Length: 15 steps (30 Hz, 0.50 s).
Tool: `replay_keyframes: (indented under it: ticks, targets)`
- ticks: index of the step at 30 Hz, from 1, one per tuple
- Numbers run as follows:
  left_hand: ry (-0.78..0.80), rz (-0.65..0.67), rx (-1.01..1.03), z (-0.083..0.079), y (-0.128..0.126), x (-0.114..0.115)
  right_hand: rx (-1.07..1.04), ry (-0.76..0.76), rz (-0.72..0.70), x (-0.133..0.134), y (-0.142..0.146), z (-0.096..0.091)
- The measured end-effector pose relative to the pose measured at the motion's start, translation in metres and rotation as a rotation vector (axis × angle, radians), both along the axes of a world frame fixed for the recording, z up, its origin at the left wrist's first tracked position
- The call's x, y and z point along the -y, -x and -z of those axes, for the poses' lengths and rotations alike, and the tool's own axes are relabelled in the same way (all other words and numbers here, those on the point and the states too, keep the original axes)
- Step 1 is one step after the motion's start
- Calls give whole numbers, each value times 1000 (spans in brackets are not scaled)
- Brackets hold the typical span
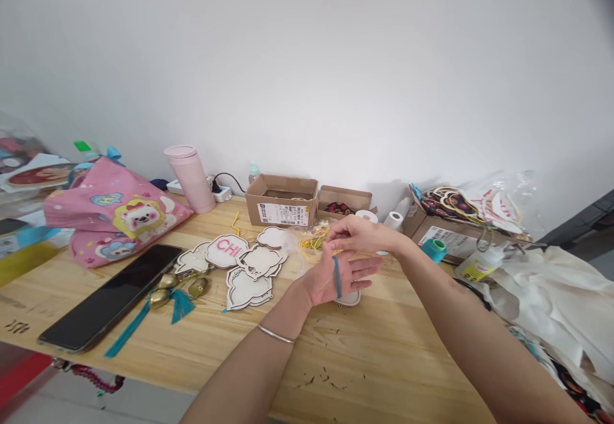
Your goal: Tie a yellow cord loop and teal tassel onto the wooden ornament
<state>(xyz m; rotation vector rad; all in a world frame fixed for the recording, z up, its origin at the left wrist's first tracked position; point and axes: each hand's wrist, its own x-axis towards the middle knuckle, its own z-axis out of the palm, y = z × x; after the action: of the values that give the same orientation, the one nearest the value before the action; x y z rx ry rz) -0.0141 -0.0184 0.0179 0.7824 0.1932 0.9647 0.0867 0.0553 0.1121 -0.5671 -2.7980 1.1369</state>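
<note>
My left hand [330, 280] is held palm up above the table with its fingers stretched out. A band of teal thread [338, 277] is looped across its palm. My right hand [357, 233] arches over it, with thumb and fingertips pinched together close to the upper end of the teal band; the strand between those fingertips is too fine to see clearly. A teal thread spool [434, 250] stands to the right, beyond my right forearm. Under my left hand, a wooden-edged plaque [348, 298] is mostly hidden.
White shaped plaques [249, 285] lie left of my hands, near a black phone [112, 296] and gold pendants with teal tassels [181, 306]. Behind are cardboard boxes [282, 212], a pink tumbler [192, 178] and a pink bag [110, 213]. A glue bottle [482, 264] stands at right.
</note>
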Motion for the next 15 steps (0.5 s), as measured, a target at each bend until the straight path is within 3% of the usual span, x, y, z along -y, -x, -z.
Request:
replay_keyframes:
  ticks: [5, 10, 13, 15]
  targets:
    - [-42, 25, -100, 4, -5, 0, -1, -26, 3, 13, 0, -6]
    - [71, 137, -119, -9, -6, 6, -50, -72, -2, 0, 2, 10]
    - [62, 231, -110, -15, -3, 9, -53, -120, 46, -19, -19, 19]
    - [47, 305, -102, -16, 0, 10, -50, -150, 121, -32, -43, 14]
